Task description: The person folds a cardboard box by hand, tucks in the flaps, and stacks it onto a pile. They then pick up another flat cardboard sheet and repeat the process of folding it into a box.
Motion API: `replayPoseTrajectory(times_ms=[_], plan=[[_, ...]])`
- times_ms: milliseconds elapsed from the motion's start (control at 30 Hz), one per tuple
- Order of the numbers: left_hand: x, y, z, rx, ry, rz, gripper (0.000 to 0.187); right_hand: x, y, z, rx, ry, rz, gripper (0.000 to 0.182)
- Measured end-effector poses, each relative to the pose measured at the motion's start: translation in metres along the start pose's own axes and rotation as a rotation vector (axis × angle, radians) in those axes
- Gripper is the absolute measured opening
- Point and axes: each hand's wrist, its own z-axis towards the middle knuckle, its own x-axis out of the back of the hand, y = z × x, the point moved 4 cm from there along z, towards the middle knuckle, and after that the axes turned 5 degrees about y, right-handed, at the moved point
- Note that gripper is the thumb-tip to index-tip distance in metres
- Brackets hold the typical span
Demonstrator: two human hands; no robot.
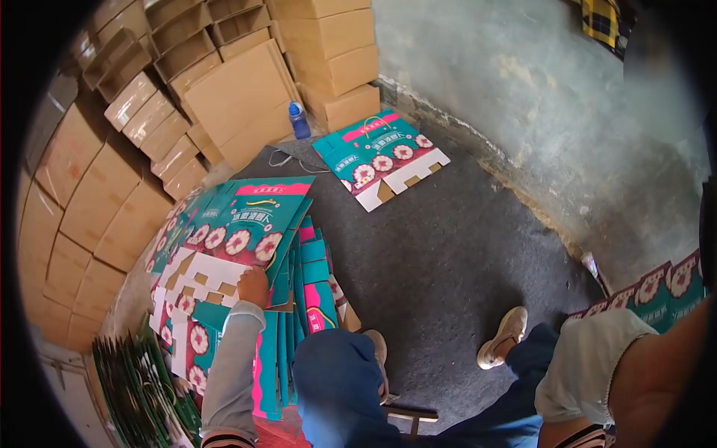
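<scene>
My left hand (252,287) is closed on the white-flapped edge of a flat printed carton (250,220), which is teal and pink with white round pictures. That carton lies tilted at the top of a heap of similar folded cartons (280,351). At the right edge, close to the camera, is my right hand (661,366), blurred and cut off, its fingers hidden. A grey sleeve cuff lies behind it. Another flat carton (381,158) with a cord handle lies by itself on the dark floor.
Brown boxes (89,179) are stacked along the left and back. A blue bottle (299,121) stands by them. More printed cartons (650,302) lean at right below the worn wall (515,89). Dark-edged folded pieces (138,388) stand at lower left. My knees and shoes (504,336) are below.
</scene>
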Motion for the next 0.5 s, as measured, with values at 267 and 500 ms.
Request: replayPoseTrajectory(times_ms=[267,500], plan=[[0.158,0.032,-0.001,-0.490,0.413,-0.045,0.006,-0.094,-0.011,-0.030,0.030,-0.393,0.135,0.062],[0.337,0.130,-0.066,-0.795,0.604,-0.311,0.016,-0.189,-0.037,-0.123,0.080,-0.690,0.410,0.055]])
